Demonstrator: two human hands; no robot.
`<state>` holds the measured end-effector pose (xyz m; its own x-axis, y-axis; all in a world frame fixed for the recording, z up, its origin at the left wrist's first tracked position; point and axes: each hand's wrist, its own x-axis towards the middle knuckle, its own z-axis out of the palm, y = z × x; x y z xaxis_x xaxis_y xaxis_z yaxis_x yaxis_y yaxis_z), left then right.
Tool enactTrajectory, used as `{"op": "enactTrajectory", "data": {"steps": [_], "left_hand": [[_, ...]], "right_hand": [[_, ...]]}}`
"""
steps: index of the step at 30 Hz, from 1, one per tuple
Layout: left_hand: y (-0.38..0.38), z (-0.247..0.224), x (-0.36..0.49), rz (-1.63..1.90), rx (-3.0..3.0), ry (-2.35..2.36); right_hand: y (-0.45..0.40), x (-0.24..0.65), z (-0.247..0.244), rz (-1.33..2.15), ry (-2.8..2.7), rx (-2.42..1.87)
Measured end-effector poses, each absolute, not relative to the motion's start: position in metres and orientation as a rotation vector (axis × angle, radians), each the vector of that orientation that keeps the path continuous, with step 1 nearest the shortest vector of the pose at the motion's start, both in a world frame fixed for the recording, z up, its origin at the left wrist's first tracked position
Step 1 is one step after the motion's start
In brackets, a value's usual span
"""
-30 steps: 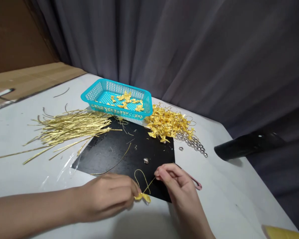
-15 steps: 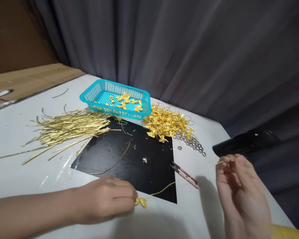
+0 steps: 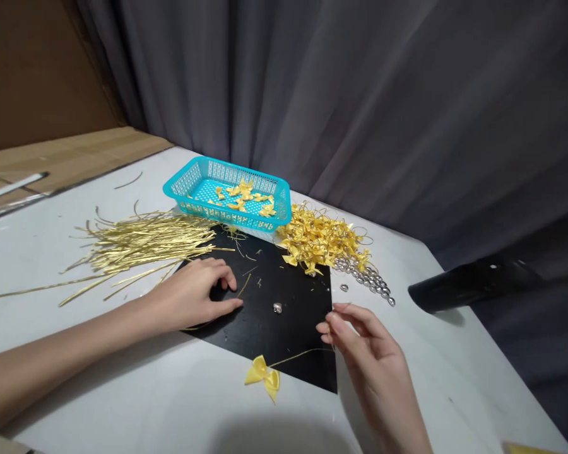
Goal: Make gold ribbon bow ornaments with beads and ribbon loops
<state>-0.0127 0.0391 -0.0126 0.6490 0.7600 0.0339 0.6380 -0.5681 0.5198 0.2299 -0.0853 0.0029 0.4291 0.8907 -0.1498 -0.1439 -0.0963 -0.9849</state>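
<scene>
My left hand [image 3: 196,293] is over the left part of the black mat [image 3: 284,353], thumb and fingers apart, with nothing in it. Close to its fingertips lies a loose piece of gold cord [image 3: 245,285]. A silver bead [image 3: 277,308] sits a little to the right. Over the mat's right edge, my right hand [image 3: 372,356] has thumb and fingers pinched together on a thin gold cord [image 3: 300,356]; the pinch itself is partly hidden. This cord runs leftward to a yellow ribbon bow [image 3: 264,377] at the mat's front edge.
A blue basket [image 3: 227,221] with several bows stands at the back. Gold cords [image 3: 146,243] are heaped left of the mat, corded yellow bows [image 3: 319,236] behind it. Silver beads [image 3: 372,280] lie beside them. A black object [image 3: 454,287] juts in at right.
My left hand has let go of the bow, moved up and left, and opened. My right hand has come left over the mat's edge. The pink thread snips are now out of sight.
</scene>
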Motion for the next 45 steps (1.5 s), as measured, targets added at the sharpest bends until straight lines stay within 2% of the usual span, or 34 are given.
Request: {"op": "enactTrajectory", "data": {"steps": [4, 8, 14, 20, 31, 40, 45], "left_hand": [[0.04, -0.016, -0.013, 0.264, 2.376, 1.069], [0.031, -0.018, -0.009, 0.437, 2.467, 1.004], [0.015, -0.021, -0.003, 0.417, 2.605, 0.65], [0.014, -0.023, -0.003, 0.495, 2.585, 0.731], [0.01, -0.024, 0.0, 0.584, 2.469, 0.659], [0.001, -0.027, 0.007, 0.615, 1.983, 0.755], [0.0, -0.025, 0.007, 0.69, 1.794, 0.7]], "right_hand": [[-0.087, 0.226, 0.003, 1.008, -0.786, -1.434], [-0.086, 0.226, 0.003, 0.976, -0.9, -1.533], [-0.084, 0.222, -0.013, 0.65, -1.524, -1.601], [-0.069, 0.217, -0.033, 0.586, -1.917, -1.467], [-0.075, 0.204, -0.034, 0.788, -1.832, -1.314], [-0.078, 0.191, -0.027, 1.273, -1.182, -1.269], [-0.08, 0.191, -0.03, 1.333, -1.017, -1.262]]}}
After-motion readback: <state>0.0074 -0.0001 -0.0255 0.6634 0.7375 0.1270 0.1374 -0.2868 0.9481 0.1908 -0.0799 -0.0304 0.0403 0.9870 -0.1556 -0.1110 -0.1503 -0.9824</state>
